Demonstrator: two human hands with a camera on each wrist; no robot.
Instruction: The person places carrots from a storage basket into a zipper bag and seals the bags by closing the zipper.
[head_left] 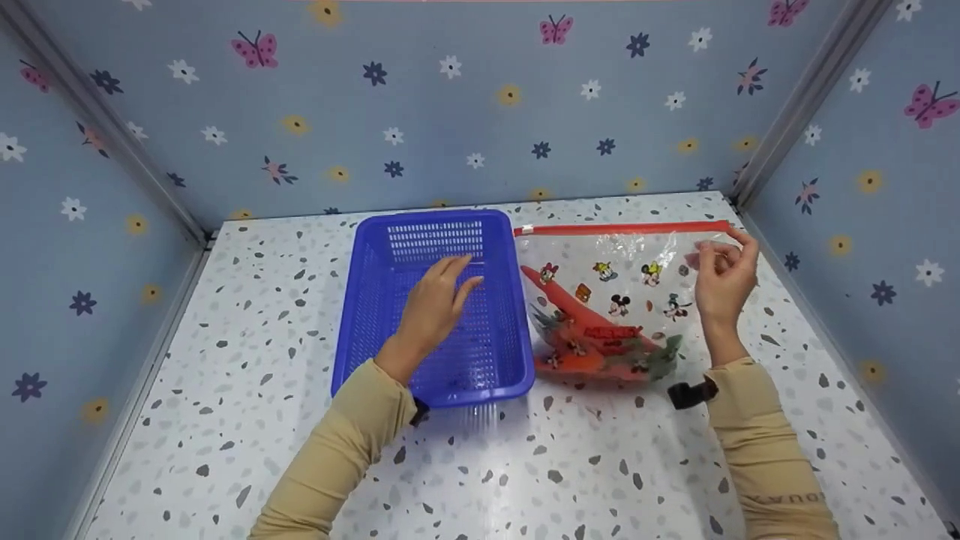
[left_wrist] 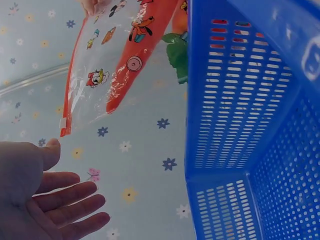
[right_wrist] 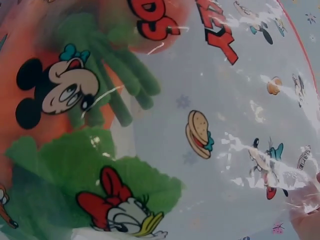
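Observation:
A clear zip bag (head_left: 630,251) with a red zip edge and cartoon prints stands to the right of the blue basket. My right hand (head_left: 724,285) pinches it at the upper right corner, by the end of the zip. The white zip slider (head_left: 527,229) is at the zip's left end. Inside the bag are a long red pointed thing (left_wrist: 142,45), green leaves (right_wrist: 95,155), green stems (right_wrist: 127,82) and something orange (head_left: 581,364). My left hand (head_left: 431,307) hovers over the basket with its fingers extended and holds nothing.
The blue perforated basket (head_left: 345,345) rests on the speckled white table (head_left: 247,330), its inside showing no contents. Flower-patterned panels (head_left: 450,112) enclose the table at the back and both sides. Dark wrist cameras (head_left: 691,393) sit at both cuffs.

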